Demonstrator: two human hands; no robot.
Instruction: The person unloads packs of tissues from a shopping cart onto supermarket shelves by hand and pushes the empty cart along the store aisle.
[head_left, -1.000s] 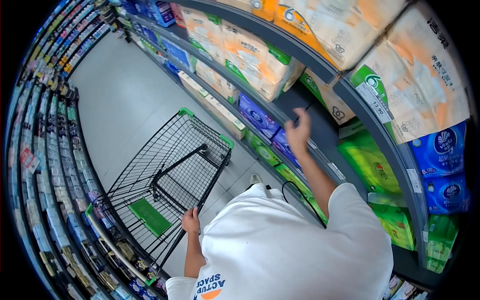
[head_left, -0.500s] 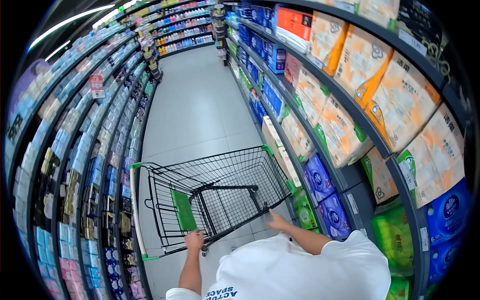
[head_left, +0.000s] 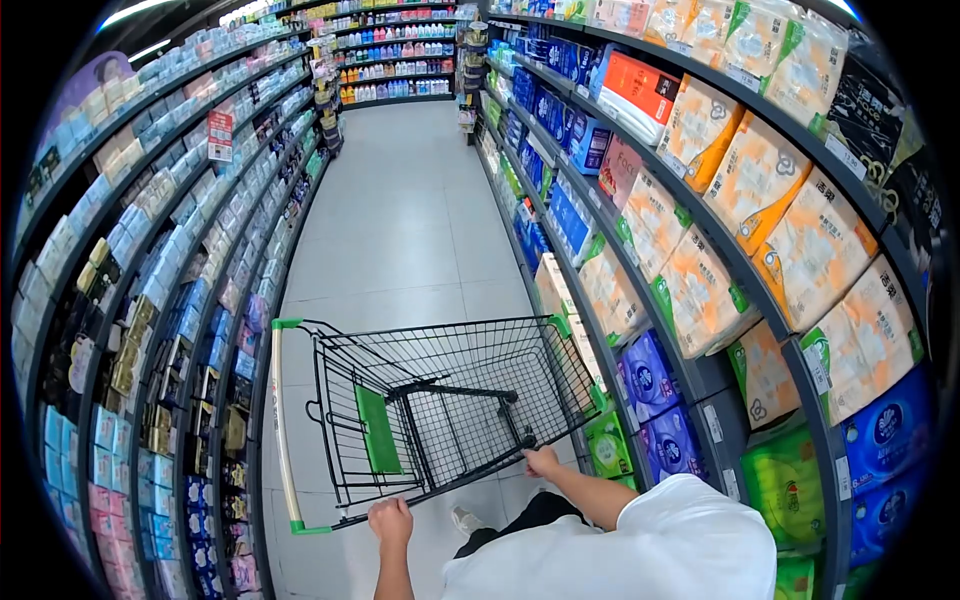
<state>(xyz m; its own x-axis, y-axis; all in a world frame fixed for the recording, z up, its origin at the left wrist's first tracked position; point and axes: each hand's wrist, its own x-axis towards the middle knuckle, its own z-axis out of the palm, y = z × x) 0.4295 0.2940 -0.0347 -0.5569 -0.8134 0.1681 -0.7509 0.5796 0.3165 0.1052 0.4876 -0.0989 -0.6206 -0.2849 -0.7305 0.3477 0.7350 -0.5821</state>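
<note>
A black wire shopping cart (head_left: 470,470) stands crosswise in front of me, with a green panel (head_left: 380,430) at its seat end. Its pale handle bar (head_left: 282,430) with green ends is on the left. My left hand (head_left: 390,520) is closed round the near side rim, close to the handle end. Farther right along that same rim, my right hand (head_left: 541,462) is also closed on the wire edge. No goods show inside the basket.
Shelves (head_left: 590,190) of packed tissue line the right, close to the cart's front end. More shelves (head_left: 180,250) with small packets run along the left. Grey floor (head_left: 390,220) stretches to bottle shelves (head_left: 395,60) at the far end. My shoe (head_left: 466,520) shows below the cart.
My view has shifted, and the cart appears slightly lower and farther right in it. My left hand sits lower on the rim in view. My shoe and dark trouser leg have come into sight.
</note>
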